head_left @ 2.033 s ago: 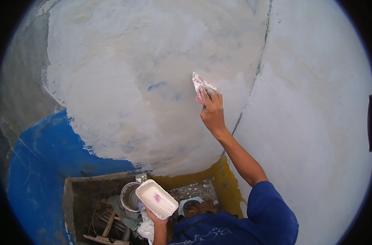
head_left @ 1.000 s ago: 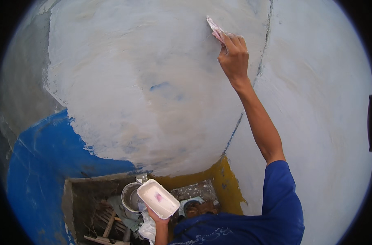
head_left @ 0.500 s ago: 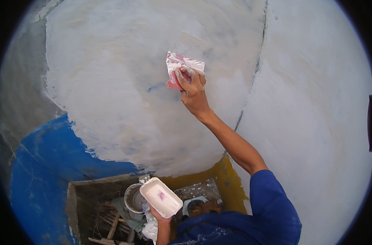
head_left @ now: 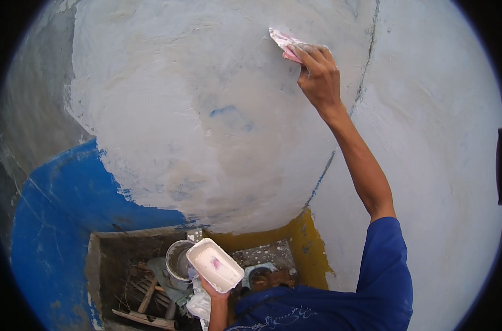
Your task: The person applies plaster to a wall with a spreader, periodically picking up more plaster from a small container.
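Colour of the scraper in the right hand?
Pinkish red scraper, heavily smeared with white; seen in the head view.

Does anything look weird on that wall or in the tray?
Yes. A blue smudge stands out on the pale wall, and a rough dark line, maybe a crack or seam, runs down right of it. The white tray in the left hand has a pink patch, odd against its pale inside.

The tray (head_left: pixel 224 272) is right of the bucket (head_left: pixel 176 260) (sticks (head_left: pixel 148 295) lie farther left); the scraper (head_left: pixel 283 43) is above both.
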`<state>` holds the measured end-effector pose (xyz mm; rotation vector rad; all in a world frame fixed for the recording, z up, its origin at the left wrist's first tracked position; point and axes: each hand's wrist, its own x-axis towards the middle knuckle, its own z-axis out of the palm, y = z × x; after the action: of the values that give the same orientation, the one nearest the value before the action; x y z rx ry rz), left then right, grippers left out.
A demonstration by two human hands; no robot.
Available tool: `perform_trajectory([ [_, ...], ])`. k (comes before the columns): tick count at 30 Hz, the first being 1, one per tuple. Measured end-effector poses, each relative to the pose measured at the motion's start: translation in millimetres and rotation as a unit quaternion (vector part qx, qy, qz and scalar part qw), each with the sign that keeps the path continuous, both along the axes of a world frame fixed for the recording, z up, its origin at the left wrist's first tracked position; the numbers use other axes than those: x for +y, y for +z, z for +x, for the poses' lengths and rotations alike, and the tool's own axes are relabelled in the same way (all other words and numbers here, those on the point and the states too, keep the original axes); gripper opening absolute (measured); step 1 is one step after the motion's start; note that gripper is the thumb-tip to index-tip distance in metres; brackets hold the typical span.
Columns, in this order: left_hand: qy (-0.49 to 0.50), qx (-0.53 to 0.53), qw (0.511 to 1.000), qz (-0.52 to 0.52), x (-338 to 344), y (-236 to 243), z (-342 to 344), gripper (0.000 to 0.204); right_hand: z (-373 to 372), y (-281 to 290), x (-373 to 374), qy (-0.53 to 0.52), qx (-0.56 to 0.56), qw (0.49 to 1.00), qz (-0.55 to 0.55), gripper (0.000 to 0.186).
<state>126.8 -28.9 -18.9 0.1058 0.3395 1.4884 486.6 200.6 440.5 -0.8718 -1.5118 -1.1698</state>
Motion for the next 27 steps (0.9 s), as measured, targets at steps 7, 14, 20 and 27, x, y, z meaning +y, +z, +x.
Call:
perform_trajectory([
  [7, -0.028, -0.030, 0.999, -0.005, 0, 17, -4, 0.050, -42, -66, -21, 0.080, 0.004, 0.986, -0.149, 0.043],
  [14, 0.001, -0.010, 1.000, -0.002, -3, 23, 7, 0.052, -6, 3, 0, 0.017, 0.047, 0.999, -0.010, 0.044],
  [20, 0.001, -0.021, 1.000, -0.018, -2, -3, -5, 0.065, -31, -62, -2, 0.076, 0.009, 0.991, -0.112, 0.045],
  [27, -0.028, -0.025, 0.999, -0.003, 4, 12, 0, 0.056, -23, -41, 27, 0.019, 0.079, 0.997, -0.003, 0.056],
])
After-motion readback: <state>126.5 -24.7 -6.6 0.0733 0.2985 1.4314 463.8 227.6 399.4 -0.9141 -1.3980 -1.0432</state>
